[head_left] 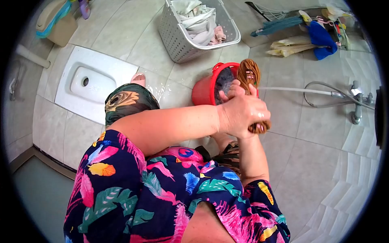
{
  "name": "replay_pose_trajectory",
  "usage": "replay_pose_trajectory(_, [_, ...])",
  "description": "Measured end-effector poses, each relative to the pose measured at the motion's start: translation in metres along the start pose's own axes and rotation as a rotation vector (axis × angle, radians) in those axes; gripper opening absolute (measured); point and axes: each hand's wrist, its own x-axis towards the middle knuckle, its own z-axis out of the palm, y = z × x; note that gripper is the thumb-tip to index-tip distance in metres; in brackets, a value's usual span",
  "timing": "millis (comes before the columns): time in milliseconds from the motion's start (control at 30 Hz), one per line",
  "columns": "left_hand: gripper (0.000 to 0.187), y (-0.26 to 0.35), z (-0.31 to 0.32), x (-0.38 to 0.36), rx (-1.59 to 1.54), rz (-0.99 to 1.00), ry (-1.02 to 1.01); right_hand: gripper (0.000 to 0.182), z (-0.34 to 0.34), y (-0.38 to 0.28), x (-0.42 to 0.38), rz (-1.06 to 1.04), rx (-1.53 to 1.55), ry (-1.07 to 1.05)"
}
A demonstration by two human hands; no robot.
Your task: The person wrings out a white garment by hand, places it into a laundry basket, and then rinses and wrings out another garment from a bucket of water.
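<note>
Underfoot, the tiled floor (324, 162) fills the view, wet near the white squat pan (87, 83) set into it at the left. Beyond, a white basket (178, 38) holds pale laundry (200, 22), and more cloths (308, 36) lie spread on the tiles at the upper right, a blue one among them. A hose (296, 91) runs from the tap (358, 103) at the right toward the red bucket (202, 91), which stands near the basket and holds dark, soapy water.

Over the bucket's rim, both hands grip a brown twisted cloth (248, 73). One hand (243, 115) is closed tight around its lower part, with the cloth's end sticking out below the fist. The other hand (231, 92) is mostly hidden behind the first; only its fingers show, curled against the cloth higher up. The arms cross, so which hand is left and which right cannot be told for sure. The cloth stands nearly upright, its top above the bucket, just beside the hose's end.
</note>
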Motion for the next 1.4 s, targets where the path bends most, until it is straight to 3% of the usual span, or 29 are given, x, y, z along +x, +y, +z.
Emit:
replay_pose_trajectory(133, [0.033, -0.002, 0.020, -0.015, -0.040, 0.133, -0.061, 0.034, -0.001, -0.007, 0.006, 0.217, 0.006, 0.000])
replay_pose_trajectory(300, [0.025, -0.005, 0.033, -0.026, 0.030, 0.291, -0.106, 0.032, 0.003, -0.018, 0.007, 0.420, -0.459, 0.119])
replay_pose_trajectory(333, [0.022, -0.007, 0.035, -0.030, 0.054, 0.294, -0.107, 0.032, 0.014, -0.014, 0.007, 0.428, -0.571, 0.226])
replay_pose_trajectory(500, [0.018, -0.016, 0.048, -0.046, 0.129, 0.292, -0.180, 0.026, 0.004, -0.023, 0.021, 0.618, -0.670, 0.206])
replay_pose_trajectory(600, [0.016, -0.019, 0.054, -0.053, 0.176, 0.340, -0.202, 0.027, 0.015, -0.023, 0.026, 0.674, -0.999, 0.185])
replay_pose_trajectory(767, [0.015, -0.025, 0.059, -0.061, 0.222, 0.351, -0.229, 0.025, 0.009, -0.021, 0.034, 0.703, -1.151, 0.218])
replay_pose_trajectory(833, [0.015, -0.026, 0.060, -0.062, 0.243, 0.367, -0.246, 0.032, 0.006, -0.018, 0.037, 0.706, -1.232, 0.207])
replay_pose_trajectory(967, [0.015, -0.028, 0.062, -0.067, 0.223, 0.358, -0.296, 0.022, 0.009, -0.008, 0.040, 0.655, -1.474, 0.232])
replay_pose_trajectory(1067, [0.016, -0.031, 0.066, -0.071, 0.207, 0.296, -0.443, 0.016, -0.003, -0.002, 0.043, 0.674, -1.627, 0.261])
replay_pose_trajectory(1233, [0.031, -0.028, 0.057, -0.068, 0.180, 0.206, -0.759, 0.012, -0.006, 0.010, 0.045, 0.637, -1.701, 0.312])
replay_pose_trajectory(1400, [0.029, -0.030, 0.061, -0.075, 0.154, 0.214, -0.727, 0.014, -0.007, 0.012, 0.040, 0.610, -1.618, 0.354])
